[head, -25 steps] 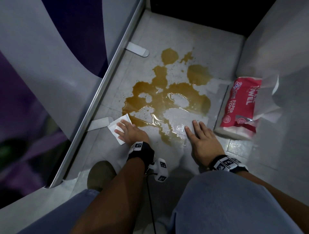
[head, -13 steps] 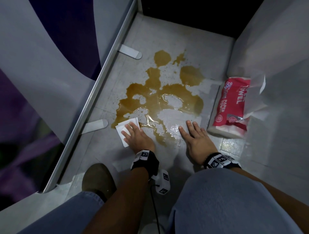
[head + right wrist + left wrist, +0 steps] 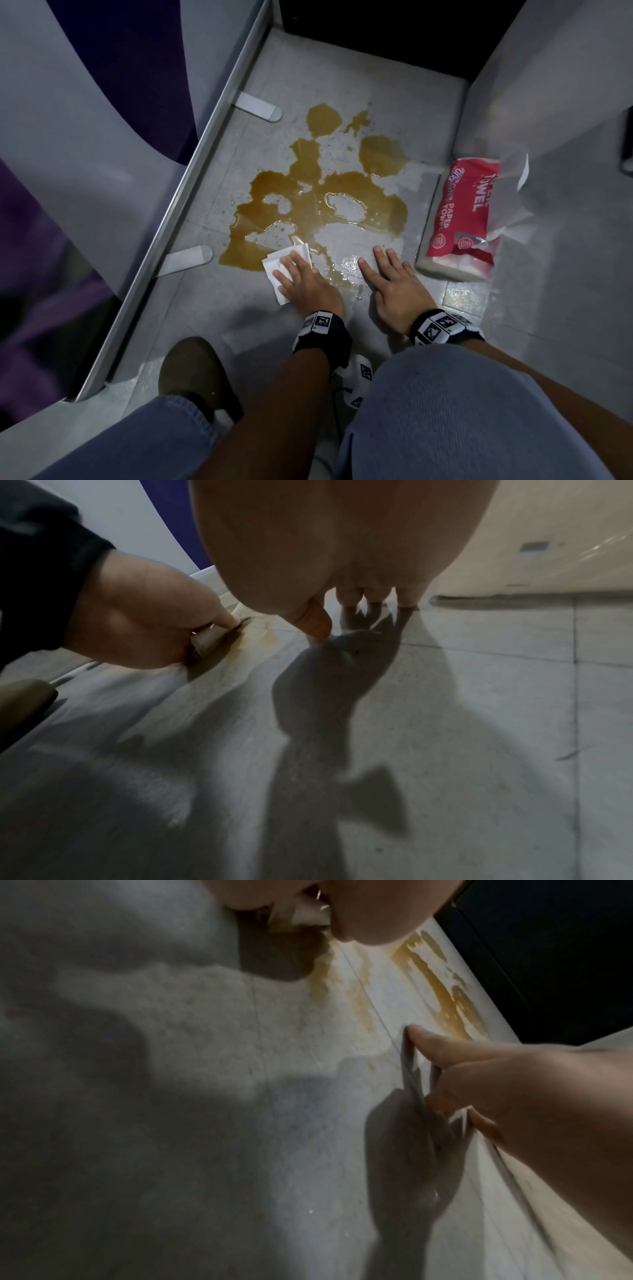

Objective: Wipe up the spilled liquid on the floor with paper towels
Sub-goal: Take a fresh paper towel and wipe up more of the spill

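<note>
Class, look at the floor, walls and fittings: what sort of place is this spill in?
Probably a narrow indoor corridor or lobby, though I can't be sure: a pale tiled floor, a glass partition in a metal floor rail, and a plain wall close on the right.

The spilled liquid [image 3: 322, 198] is a brown, glossy puddle spread in irregular lobes across the grey tiled floor [image 3: 394, 89]. A folded white paper towel [image 3: 274, 270] lies flat on its near left edge. A red paper towel pack [image 3: 462, 219] lies right of the puddle.
</note>
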The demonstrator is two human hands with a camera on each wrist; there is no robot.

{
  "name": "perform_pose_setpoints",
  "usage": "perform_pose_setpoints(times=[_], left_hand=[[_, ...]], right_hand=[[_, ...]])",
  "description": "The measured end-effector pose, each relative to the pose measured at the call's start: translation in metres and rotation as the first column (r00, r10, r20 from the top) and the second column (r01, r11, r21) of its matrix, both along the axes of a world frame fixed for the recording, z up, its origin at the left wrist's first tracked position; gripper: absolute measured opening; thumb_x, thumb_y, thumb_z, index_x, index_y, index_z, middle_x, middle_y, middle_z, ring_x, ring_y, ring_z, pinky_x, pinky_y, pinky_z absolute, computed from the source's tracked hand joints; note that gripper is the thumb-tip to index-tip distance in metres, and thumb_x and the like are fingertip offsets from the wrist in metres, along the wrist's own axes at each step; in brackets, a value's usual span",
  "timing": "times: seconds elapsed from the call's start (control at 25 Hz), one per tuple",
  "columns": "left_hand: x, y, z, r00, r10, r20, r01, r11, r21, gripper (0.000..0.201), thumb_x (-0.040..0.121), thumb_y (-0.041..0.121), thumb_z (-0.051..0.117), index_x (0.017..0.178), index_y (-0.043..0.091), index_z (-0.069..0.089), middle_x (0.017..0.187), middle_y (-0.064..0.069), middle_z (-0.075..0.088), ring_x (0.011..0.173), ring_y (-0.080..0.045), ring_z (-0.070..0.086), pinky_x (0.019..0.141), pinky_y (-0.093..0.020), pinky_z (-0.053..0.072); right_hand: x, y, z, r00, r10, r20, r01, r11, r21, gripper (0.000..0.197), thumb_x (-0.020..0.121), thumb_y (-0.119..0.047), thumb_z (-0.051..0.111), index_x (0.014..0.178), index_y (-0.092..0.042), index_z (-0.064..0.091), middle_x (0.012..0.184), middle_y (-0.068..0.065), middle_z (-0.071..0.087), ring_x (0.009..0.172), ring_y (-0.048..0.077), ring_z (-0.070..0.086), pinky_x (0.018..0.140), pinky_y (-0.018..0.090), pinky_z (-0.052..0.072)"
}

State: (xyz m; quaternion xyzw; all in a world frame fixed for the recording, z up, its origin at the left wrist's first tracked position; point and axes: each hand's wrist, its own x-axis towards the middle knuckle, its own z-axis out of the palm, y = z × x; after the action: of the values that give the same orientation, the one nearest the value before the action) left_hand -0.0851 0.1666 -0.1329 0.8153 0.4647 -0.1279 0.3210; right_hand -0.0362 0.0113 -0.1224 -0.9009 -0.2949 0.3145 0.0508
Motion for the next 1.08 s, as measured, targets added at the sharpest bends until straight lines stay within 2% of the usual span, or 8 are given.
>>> perform_pose_setpoints(times=[0.4,0.48,0.6,0.68,0.76,0.88,0.96,1.08], left_hand=[[0.01,-0.024,0.024,1.0,-0.005,-0.024,0.001,0.983,-0.183,0.06,0.105,0.031,0.025,0.157,0.013,0.002,0.165,-0.006,-0.007,0.15,-0.031,-0.011,0.12,-0.044,-0.005],[0.002,-0.012,0.028,0.999,-0.029,0.02,0.031,0.99,-0.141,0.056,0.102,0.026,0.031,0.156,0.013,0.02,0.164,-0.007,0.011,0.15,-0.029,0.007,0.122,-0.042,0.005],[-0.016,0.019,0.031,0.955,-0.186,0.23,0.175,0.982,0.065,0.048,0.086,0.003,0.05,0.133,0.014,0.056,0.143,-0.006,0.05,0.128,-0.032,0.042,0.108,-0.041,0.035],[-0.026,0.045,0.016,0.804,-0.516,0.295,0.463,0.855,0.233,0.051,0.075,-0.009,0.058,0.123,0.009,0.065,0.135,-0.01,0.058,0.125,-0.035,0.05,0.106,-0.044,0.042],[-0.03,0.068,-0.001,0.597,-0.79,0.141,0.743,0.611,0.273,0.063,0.077,-0.008,0.064,0.137,0.008,0.054,0.148,-0.011,0.048,0.141,-0.035,0.037,0.112,-0.047,0.038],[-0.041,0.079,-0.011,0.462,-0.887,0.01,0.871,0.456,0.181,0.06,0.098,0.011,0.044,0.154,0.015,0.025,0.163,-0.002,0.017,0.152,-0.023,0.002,0.122,-0.042,0.019],[-0.053,0.076,-0.011,0.399,-0.917,0.001,0.89,0.388,0.238,0.056,0.103,0.027,0.03,0.157,0.015,0.018,0.164,-0.002,0.01,0.152,-0.021,0.001,0.124,-0.04,0.009],[-0.066,0.065,-0.011,0.309,-0.951,-0.008,0.909,0.294,0.294,0.063,0.1,0.038,0.033,0.156,0.012,0.022,0.163,-0.005,0.017,0.152,-0.022,0.011,0.123,-0.04,0.01]], right_hand=[[0.002,-0.003,0.003,1.0,0.01,-0.024,-0.01,1.0,0.016,0.074,0.088,-0.035,0.02,0.16,-0.032,0.002,0.167,0.006,-0.013,0.154,0.027,-0.012,0.123,0.045,-0.002],[0.001,-0.004,0.003,1.0,0.007,-0.015,-0.007,0.999,0.032,0.074,0.088,-0.034,0.022,0.16,-0.033,0.003,0.167,0.005,-0.011,0.154,0.027,-0.011,0.123,0.044,-0.003],[0.0,-0.005,0.001,1.0,-0.003,-0.005,0.003,0.999,0.037,0.075,0.087,-0.032,0.022,0.16,-0.033,0.004,0.167,0.004,-0.011,0.154,0.026,-0.01,0.123,0.043,-0.004],[0.001,-0.005,0.0,1.0,0.0,-0.009,0.0,0.999,0.039,0.075,0.087,-0.032,0.02,0.16,-0.033,0.003,0.167,0.004,-0.012,0.154,0.026,-0.012,0.123,0.043,-0.005],[0.001,-0.007,-0.001,1.0,0.002,-0.016,-0.001,0.999,0.046,0.074,0.088,-0.03,0.02,0.16,-0.034,0.002,0.166,0.003,-0.014,0.154,0.025,-0.013,0.123,0.043,-0.006],[0.002,-0.009,-0.004,1.0,0.009,-0.019,-0.008,0.998,0.054,0.073,0.089,-0.028,0.022,0.159,-0.035,0.001,0.166,0.003,-0.016,0.153,0.025,-0.014,0.123,0.042,-0.007],[0.003,-0.011,-0.006,1.0,0.021,-0.018,-0.02,0.998,0.056,0.072,0.094,-0.025,0.029,0.159,-0.035,-0.001,0.166,0.002,-0.017,0.153,0.025,-0.014,0.123,0.042,-0.007],[0.003,-0.012,-0.008,0.999,0.028,-0.02,-0.026,0.998,0.059,0.075,0.095,-0.022,0.034,0.159,-0.035,-0.001,0.166,0.002,-0.017,0.153,0.024,-0.015,0.122,0.042,-0.007]])
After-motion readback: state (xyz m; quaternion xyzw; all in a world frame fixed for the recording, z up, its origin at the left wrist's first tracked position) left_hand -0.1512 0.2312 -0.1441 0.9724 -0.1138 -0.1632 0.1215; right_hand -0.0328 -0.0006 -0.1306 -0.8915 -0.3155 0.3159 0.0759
